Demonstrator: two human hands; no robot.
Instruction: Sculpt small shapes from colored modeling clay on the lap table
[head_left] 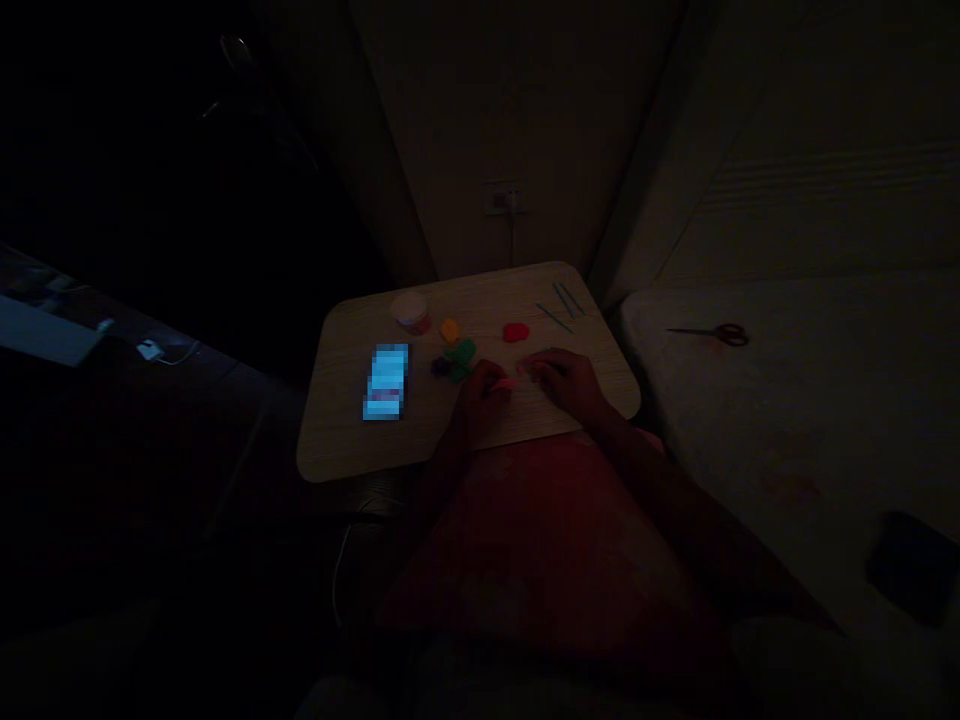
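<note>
In the dim light my left hand (478,388) is closed around a piece of pink modelling clay (505,384) above the small table's near side. Just to its right, my right hand (568,378) pinches a small pinkish bit of the same clay (537,367) at its fingertips; its exact shape is too dark to make out. Beyond the hands lies a red clay lump (516,331). Green clay (460,353), a dark purple lump (441,367) and a yellow-orange lump (450,330) lie beyond and left of my left hand.
On the table (337,440) are a lit phone (386,382) at left, a lidded tub (410,312) behind it, and several thin bluish sticks (562,306) at far right. Scissors (720,333) lie on the pale surface to the right. A wall socket (504,198) holds a plug.
</note>
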